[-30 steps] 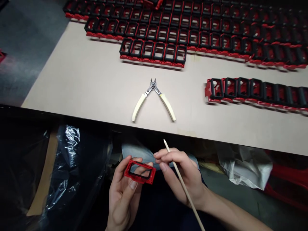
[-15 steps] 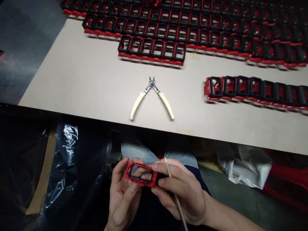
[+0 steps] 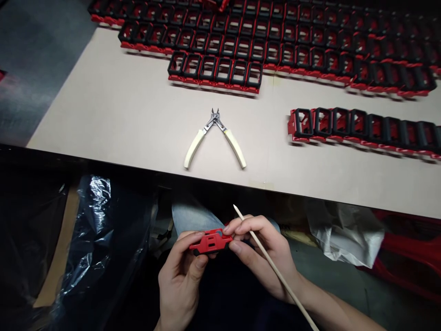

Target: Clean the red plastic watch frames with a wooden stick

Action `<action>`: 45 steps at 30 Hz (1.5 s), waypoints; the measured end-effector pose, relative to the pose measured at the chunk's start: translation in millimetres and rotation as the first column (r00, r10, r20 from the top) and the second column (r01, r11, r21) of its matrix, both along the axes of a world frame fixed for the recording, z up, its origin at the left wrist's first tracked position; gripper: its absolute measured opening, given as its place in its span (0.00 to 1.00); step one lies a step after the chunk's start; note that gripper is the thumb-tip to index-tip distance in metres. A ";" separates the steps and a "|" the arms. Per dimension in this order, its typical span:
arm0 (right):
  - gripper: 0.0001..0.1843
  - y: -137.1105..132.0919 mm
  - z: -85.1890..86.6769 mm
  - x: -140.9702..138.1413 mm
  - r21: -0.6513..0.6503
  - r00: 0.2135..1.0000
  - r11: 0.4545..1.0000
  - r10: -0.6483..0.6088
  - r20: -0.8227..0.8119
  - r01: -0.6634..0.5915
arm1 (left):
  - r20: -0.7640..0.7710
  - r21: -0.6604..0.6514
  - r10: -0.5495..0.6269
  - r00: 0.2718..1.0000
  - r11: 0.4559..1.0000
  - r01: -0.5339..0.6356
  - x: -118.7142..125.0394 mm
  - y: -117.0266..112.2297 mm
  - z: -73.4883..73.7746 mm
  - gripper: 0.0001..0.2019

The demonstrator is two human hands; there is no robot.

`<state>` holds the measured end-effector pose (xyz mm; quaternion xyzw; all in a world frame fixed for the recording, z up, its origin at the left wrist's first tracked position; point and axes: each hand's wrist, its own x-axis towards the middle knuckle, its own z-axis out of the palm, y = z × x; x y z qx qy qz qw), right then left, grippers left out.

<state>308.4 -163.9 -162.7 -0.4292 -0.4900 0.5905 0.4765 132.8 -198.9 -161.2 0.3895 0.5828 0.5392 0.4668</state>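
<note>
A small red and black plastic frame (image 3: 211,242) is held above my lap, its side wall with a small slot facing up. My left hand (image 3: 181,276) grips its left end between thumb and fingers. At the frame's right end, the thumb and fingertips of my right hand (image 3: 267,250) pinch the edge. A thin pointed wooden stick (image 3: 272,265) runs through that same hand, its tip up beyond the fingers. On the table in front lie side cutters (image 3: 215,133) with cream handles, jaws and handles spread, touched by neither hand.
Rows of similar red and black frames (image 3: 215,69) stand across the back of the table (image 3: 138,115). Another row (image 3: 358,124) stands at the right. Below the table edge are dark plastic sheeting (image 3: 99,239) at left and a silvery bag (image 3: 347,234) at right.
The frame has been turned from its open window facing up to its side wall facing up, and raised slightly. The stick has shifted up and now slants further right.
</note>
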 end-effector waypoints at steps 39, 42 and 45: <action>0.22 -9.5 1.8 13.2 -0.278 0.991 0.959 -0.079 -0.109 0.046 | 0.190 -0.353 0.184 0.965 0.930 -0.107 20.1 -8.7 19.2 0.24; 0.21 -9.8 -0.1 13.7 -0.214 0.993 0.974 -0.087 -0.076 0.069 | 0.173 -0.368 0.161 0.972 0.926 -0.087 19.0 -7.2 18.2 0.25; 0.20 -9.7 -1.5 14.5 -0.181 0.995 0.981 -0.077 -0.059 0.066 | 0.156 -0.369 0.140 0.978 0.926 -0.073 18.2 -6.9 18.3 0.25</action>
